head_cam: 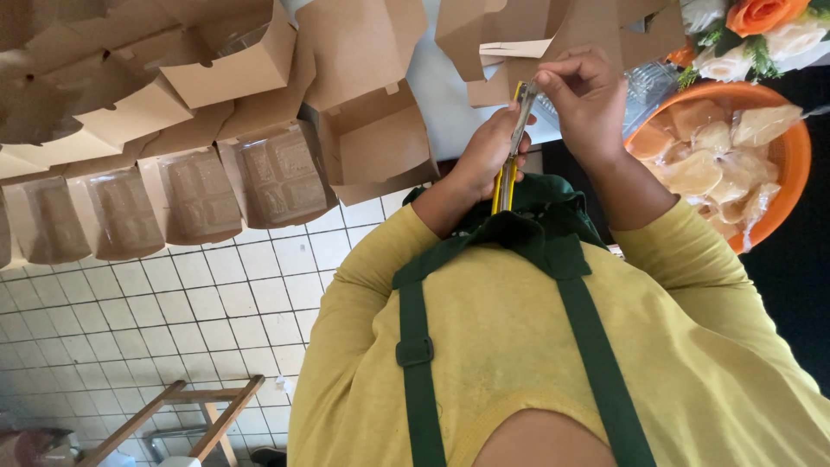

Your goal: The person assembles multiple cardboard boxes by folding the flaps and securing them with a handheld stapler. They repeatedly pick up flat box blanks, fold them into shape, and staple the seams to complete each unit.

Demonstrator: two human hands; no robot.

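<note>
Box cutter (510, 156) gripped by left hand (484, 160), right hand (584, 95) pinching blade end

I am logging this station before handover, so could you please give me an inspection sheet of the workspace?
Surface: pale table top, mostly covered.
Job's things: yellow-handled utility knife with metal blade carrier, held upright between both hands.
Clutter: folded brown cardboard boxes; windowed brown boxes in a row; round orange plastic basket of clear-wrapped pale pieces.
Hands: left hand wraps the knife handle; right hand pinches its top end.
Cables: nothing seen.
Surroundings: white tiled floor; wooden frame on it; orange and white flowers; person wears a yellow shirt and green apron straps.
</note>
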